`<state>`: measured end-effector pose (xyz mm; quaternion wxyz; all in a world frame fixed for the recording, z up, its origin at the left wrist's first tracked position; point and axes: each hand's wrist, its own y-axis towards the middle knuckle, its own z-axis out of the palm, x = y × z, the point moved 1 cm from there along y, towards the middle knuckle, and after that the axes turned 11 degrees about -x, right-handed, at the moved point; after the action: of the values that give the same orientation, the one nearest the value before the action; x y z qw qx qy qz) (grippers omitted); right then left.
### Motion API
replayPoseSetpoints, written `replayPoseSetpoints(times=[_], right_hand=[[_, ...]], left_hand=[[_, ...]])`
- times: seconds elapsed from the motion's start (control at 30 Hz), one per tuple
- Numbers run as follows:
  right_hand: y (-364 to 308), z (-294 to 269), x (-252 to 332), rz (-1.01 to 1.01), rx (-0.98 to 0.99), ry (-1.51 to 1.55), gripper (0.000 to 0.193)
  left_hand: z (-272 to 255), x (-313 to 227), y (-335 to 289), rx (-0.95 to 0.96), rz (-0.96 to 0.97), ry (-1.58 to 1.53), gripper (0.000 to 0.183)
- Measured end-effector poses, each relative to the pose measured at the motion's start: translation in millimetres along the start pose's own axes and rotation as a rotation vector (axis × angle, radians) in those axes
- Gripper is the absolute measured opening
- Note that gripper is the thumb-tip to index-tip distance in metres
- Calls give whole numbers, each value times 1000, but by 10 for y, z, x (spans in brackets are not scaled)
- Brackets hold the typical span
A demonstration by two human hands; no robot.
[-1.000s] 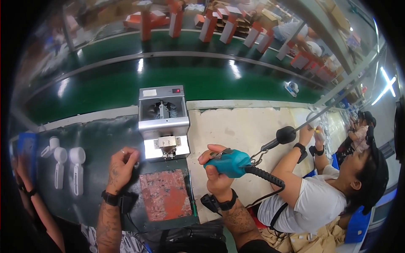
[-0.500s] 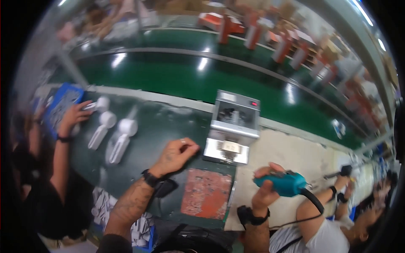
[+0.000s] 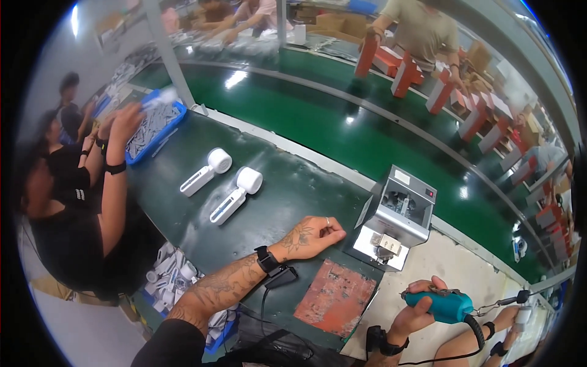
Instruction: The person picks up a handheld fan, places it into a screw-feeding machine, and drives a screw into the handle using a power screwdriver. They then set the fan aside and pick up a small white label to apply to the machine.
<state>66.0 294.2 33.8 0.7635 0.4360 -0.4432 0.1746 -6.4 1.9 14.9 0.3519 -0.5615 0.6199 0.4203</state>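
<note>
My right hand [image 3: 414,313] is wrapped round a teal electric screwdriver [image 3: 447,306], with a black cable and a hanging cord at its back end. My left hand [image 3: 313,236] lies on the dark green bench, its fingers curled together; whether anything is between them is hidden. Just beside it stands a grey box-shaped screw feeder [image 3: 400,211] with a clear window and a small red display. Two white handheld fans [image 3: 228,205] with round heads lie to the left of my left hand. Below that hand is a worn red mat [image 3: 336,298].
A co-worker at the left raises a blurred white thing by a blue bin [image 3: 177,119] of grey parts. Below the bench edge, another bin holds white fan pieces [image 3: 168,278]. A green conveyor [image 3: 275,113] runs behind, with red boxes [image 3: 403,74] beyond it.
The view has swung left, so the bench things sit farther right. A co-worker's hand has lifted a white thing off the bench. My right hand still grips the screwdriver; my left stays curled.
</note>
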Motion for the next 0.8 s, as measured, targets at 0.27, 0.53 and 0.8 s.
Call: replayPoseSetpoints(times=[0.27,0.53,0.8], right_hand=[[-6,-81,29,4,16,-16,82],[59,21,-153,51,230,432,125],[207,-124,-140,48,162,371,105]], left_hand=[[136,166,-27,-12,65,-105,22],[-21,174,16,-35,-30,-96,21],[65,113,10,6,-43,-58,23]])
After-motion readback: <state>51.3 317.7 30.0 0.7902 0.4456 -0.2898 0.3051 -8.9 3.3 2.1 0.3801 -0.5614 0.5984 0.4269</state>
